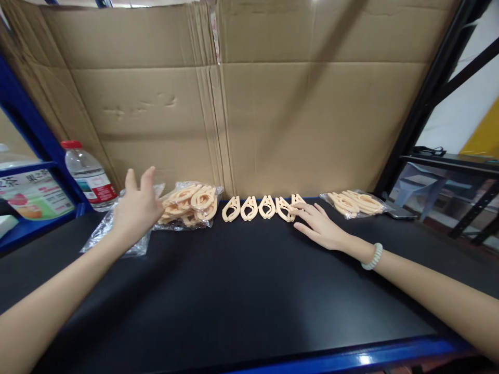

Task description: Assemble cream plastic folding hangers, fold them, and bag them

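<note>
My left hand (pixel 137 206) is raised with its fingers apart and nothing in it. It is above clear plastic bags (pixel 138 245), just left of a heap of peach plastic pieces (pixel 187 203) that look like folded travel hangers. Several more of these folded hangers (pixel 248 208) stand in a row along the back of the table. At the row's right end, my right hand (pixel 320 227), palm down with fingers spread, reaches the last two hangers (pixel 286 209) and partly covers them. Whether its fingertips press on them is unclear.
On the right lies a clear bag of folded hangers (pixel 353 203), beside a dark flat object (pixel 399 212). A red-capped water bottle (pixel 89 176) stands at the left. Cardboard (pixel 312 114) walls the back of the black table (pixel 249 291), which has a blue front edge.
</note>
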The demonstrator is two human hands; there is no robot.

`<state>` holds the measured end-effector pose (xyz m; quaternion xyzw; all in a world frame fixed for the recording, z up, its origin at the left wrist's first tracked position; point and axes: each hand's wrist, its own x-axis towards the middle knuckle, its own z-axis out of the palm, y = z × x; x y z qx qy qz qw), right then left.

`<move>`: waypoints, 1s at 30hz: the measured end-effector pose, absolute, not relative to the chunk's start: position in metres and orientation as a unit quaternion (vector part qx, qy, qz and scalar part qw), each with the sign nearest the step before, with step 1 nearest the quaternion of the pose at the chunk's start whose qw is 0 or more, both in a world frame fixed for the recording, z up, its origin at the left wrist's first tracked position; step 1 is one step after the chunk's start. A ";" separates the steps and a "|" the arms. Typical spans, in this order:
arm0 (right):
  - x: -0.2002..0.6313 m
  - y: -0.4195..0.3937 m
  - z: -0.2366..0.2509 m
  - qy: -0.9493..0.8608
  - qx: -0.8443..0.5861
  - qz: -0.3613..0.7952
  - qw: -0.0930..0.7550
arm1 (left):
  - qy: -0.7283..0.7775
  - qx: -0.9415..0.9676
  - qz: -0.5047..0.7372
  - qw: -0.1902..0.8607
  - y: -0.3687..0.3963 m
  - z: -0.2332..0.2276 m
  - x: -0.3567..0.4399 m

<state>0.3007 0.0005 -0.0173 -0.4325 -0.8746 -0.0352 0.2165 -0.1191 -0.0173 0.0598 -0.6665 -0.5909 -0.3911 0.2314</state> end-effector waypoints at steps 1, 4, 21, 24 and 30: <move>0.300 0.000 -0.017 -0.874 -0.431 -0.037 0.222 | -0.583 -0.672 -0.392 0.235 -0.017 0.063 -0.120; 0.300 0.001 -0.017 -0.872 -0.417 -0.042 0.252 | -0.537 -0.704 -0.390 0.251 -0.026 0.059 -0.095; 0.307 0.012 -0.015 -0.800 -0.433 -0.009 0.416 | -0.364 -0.871 -0.329 -0.035 -0.075 0.031 -0.019; 0.292 -0.010 -0.006 -0.852 -0.364 0.013 0.377 | -0.433 -0.849 -0.301 -0.014 -0.058 0.038 -0.030; 0.268 -0.045 0.006 -0.950 -0.215 0.081 0.212 | -0.462 -0.863 -0.198 -0.062 -0.063 0.027 -0.028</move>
